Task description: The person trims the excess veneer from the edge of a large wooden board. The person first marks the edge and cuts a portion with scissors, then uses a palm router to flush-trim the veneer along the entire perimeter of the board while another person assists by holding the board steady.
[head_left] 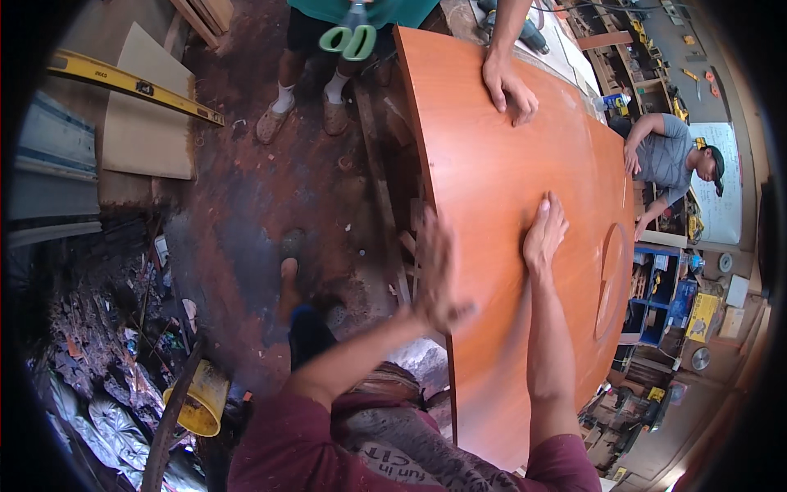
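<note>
A large orange wood-veneer panel (500, 172), with an oval cut or inset (611, 275) at its right, lies before me. My left hand (438, 271) is blurred at the panel's left edge, fingers stretched out. My right hand (545, 230) rests on the face, fingers lightly bent and holding nothing. A co-worker's hand (508, 90) presses on the upper part. Another person (664, 156) in a grey shirt and cap touches the panel's far right edge with both hands. Green-handled scissors (352, 41) hang in front of a person in teal at the top.
A yellow level (139, 88) leans by boards (135, 131) at the left. Debris and a yellow bucket (205, 402) lie lower left, along the stained floor (238, 213). A drill (529, 33) sits behind the panel. Tool shelves (652, 295) and a whiteboard (713, 213) line the right.
</note>
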Available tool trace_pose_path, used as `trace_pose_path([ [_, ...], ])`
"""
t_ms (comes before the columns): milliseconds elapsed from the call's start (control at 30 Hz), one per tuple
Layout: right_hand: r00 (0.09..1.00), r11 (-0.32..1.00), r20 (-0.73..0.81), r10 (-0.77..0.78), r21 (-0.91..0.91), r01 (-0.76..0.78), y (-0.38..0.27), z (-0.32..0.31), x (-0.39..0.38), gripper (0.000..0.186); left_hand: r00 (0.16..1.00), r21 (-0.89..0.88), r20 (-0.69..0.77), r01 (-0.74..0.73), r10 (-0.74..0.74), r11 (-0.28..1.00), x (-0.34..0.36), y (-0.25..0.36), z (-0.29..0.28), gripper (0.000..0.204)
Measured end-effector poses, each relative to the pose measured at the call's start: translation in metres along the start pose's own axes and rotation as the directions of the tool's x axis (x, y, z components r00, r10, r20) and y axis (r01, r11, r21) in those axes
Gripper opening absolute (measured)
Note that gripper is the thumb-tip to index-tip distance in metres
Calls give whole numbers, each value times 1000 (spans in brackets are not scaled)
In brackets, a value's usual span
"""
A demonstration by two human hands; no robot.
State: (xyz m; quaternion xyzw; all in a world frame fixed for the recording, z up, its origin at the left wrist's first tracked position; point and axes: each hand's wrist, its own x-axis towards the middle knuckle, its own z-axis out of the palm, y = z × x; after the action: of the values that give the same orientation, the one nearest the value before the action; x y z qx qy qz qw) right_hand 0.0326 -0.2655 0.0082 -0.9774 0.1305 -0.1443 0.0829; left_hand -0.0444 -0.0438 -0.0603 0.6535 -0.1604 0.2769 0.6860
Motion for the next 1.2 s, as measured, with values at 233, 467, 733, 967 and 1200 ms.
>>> trace_pose_path([
  [233, 1000, 1000, -2, 0, -9, 0, 2, -3, -6, 67, 952, -12, 117, -285, 284, 958, -32, 15, 5, 99],
  [467, 999, 999, 2, 34, 0, -34, -1, 1, -5, 67, 996, -7, 20, -90, 90, 996, 65, -37, -23, 99],
  [733, 1000, 1000, -18, -8, 14, 8, 6, 0, -2, 69, 907, -41, 314, -284, 282, 958, -141, 99, 8, 89],
  [967, 999, 999, -13, -38, 32, 39, -3, 1, -8, 71, 954, 106, 140, -279, 264, 954, 56, -18, -21, 104],
  [1200, 995, 995, -57, -82, 45, 85, -5, 0, -10, 66, 937, -185, 163, -280, 310, 942, -111, 90, 8, 92],
])
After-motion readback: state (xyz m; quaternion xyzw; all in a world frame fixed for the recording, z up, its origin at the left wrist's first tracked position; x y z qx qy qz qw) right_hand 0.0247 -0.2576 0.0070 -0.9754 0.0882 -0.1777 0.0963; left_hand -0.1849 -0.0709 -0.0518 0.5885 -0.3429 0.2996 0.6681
